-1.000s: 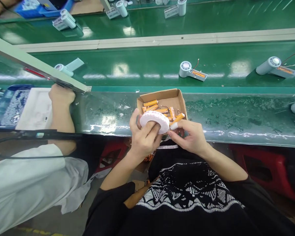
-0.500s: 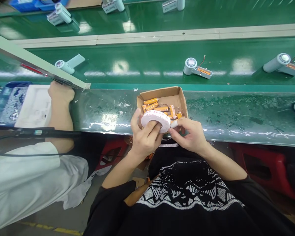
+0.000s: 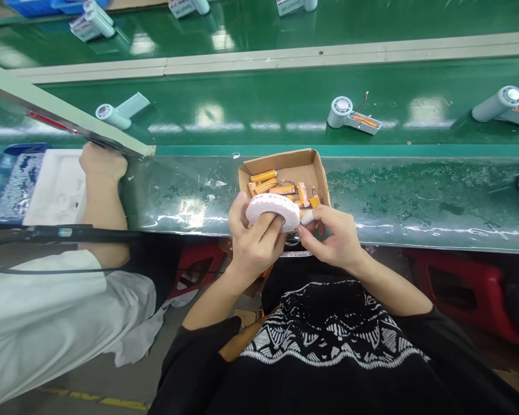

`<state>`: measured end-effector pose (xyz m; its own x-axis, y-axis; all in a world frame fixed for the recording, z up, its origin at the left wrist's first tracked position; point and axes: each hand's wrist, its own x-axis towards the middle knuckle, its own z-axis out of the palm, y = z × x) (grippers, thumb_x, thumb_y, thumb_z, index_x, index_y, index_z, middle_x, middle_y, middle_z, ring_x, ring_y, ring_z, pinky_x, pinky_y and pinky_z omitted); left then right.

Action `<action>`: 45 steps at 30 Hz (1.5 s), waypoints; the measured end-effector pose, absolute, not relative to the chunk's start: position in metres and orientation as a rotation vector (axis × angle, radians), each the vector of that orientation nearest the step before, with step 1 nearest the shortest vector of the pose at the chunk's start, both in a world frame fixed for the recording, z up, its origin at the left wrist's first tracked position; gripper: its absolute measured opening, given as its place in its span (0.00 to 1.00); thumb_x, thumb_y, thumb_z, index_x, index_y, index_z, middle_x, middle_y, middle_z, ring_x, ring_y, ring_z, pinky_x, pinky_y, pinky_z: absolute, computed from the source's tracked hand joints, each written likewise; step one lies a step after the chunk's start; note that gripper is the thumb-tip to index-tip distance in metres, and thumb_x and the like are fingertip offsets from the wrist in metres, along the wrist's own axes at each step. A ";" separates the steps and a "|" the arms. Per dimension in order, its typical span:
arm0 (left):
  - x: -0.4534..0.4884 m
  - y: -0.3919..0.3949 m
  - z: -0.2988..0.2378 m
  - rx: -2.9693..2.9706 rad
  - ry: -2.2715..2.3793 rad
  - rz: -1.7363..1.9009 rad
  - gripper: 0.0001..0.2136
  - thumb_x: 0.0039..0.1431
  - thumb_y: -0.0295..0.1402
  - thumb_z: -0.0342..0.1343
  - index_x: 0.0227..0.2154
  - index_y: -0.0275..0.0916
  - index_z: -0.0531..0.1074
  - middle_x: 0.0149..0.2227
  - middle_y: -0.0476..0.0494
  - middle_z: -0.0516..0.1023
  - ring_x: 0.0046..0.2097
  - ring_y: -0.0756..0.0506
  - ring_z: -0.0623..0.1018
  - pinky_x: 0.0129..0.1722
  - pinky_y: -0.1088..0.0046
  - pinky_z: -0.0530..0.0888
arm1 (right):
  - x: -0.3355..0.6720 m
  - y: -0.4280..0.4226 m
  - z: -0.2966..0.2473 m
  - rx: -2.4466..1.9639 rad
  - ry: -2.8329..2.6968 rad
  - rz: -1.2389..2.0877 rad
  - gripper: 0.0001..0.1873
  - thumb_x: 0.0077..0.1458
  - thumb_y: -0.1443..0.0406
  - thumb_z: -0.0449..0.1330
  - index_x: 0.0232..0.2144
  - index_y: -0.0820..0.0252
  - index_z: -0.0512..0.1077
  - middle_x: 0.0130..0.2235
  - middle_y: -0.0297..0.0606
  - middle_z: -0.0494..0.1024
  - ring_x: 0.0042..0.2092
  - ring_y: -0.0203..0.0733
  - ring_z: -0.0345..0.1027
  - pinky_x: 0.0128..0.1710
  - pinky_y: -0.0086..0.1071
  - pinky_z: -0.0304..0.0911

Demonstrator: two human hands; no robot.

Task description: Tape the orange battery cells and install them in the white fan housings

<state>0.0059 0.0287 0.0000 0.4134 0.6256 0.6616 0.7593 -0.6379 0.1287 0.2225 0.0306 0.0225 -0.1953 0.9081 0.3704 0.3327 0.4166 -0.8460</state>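
My left hand (image 3: 257, 245) grips a roll of white printed tape (image 3: 270, 206), with fingers pushed through its core. At the roll's right edge, my right hand (image 3: 333, 233) is closed in a pinch; a white covering (image 3: 307, 217) wraps one fingertip. What lies between those fingertips is too small to make out, though they touch or nearly touch the tape. Just beyond both hands sits an open cardboard box (image 3: 319, 173) holding several orange battery cells (image 3: 263, 176) with thin wires. The roll hides part of the box's near side.
On the green conveyor (image 3: 242, 104) lie handheld fan bodies, one with an open handle (image 3: 363, 122) showing an orange cell. A metal bar (image 3: 69, 106) slants across the left. Another person's arm (image 3: 106, 190) rests by a white tray (image 3: 56, 184). Red stools (image 3: 471, 288) stand below.
The fan bodies at the middle and right of the conveyor have shifted slightly right. The view has moved a little. Both my hands keep nearly the same pose on the tape roll.
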 end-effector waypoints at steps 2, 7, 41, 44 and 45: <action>0.007 0.029 0.001 -2.466 -1.220 -1.029 0.15 0.66 0.29 0.65 0.55 0.41 0.81 0.45 0.36 0.81 0.79 0.23 0.54 0.73 0.28 0.65 | 0.222 0.031 0.022 -1.099 -1.742 0.776 0.07 0.64 0.62 0.62 0.32 0.53 0.71 0.27 0.30 0.75 0.26 0.35 0.62 0.30 0.32 0.64; 0.009 0.029 0.001 -2.407 -1.198 -0.958 0.12 0.68 0.30 0.63 0.53 0.41 0.80 0.45 0.36 0.81 0.79 0.24 0.55 0.70 0.33 0.71 | 0.221 0.032 0.022 -1.057 -1.725 0.746 0.07 0.65 0.64 0.62 0.32 0.54 0.70 0.27 0.29 0.75 0.26 0.34 0.63 0.31 0.31 0.63; 0.024 0.027 0.015 -2.548 -1.265 -1.191 0.12 0.62 0.25 0.66 0.48 0.40 0.79 0.43 0.39 0.80 0.76 0.25 0.59 0.68 0.39 0.71 | 0.213 0.028 0.012 -0.851 -1.558 0.611 0.07 0.58 0.70 0.62 0.29 0.55 0.70 0.23 0.25 0.73 0.22 0.31 0.63 0.23 0.27 0.62; 0.022 0.029 0.018 -2.553 -1.305 -1.209 0.09 0.64 0.29 0.66 0.47 0.39 0.80 0.45 0.38 0.81 0.74 0.25 0.64 0.69 0.34 0.69 | 0.213 0.025 0.013 -0.856 -1.688 0.351 0.08 0.58 0.71 0.61 0.30 0.53 0.68 0.24 0.26 0.73 0.23 0.33 0.64 0.24 0.28 0.61; 0.021 0.030 0.018 -2.549 -1.326 -1.205 0.08 0.65 0.31 0.65 0.46 0.39 0.80 0.45 0.37 0.81 0.73 0.24 0.65 0.69 0.33 0.68 | 0.213 0.025 0.013 -0.847 -1.717 0.311 0.09 0.58 0.71 0.61 0.30 0.53 0.68 0.24 0.26 0.73 0.24 0.33 0.64 0.24 0.29 0.62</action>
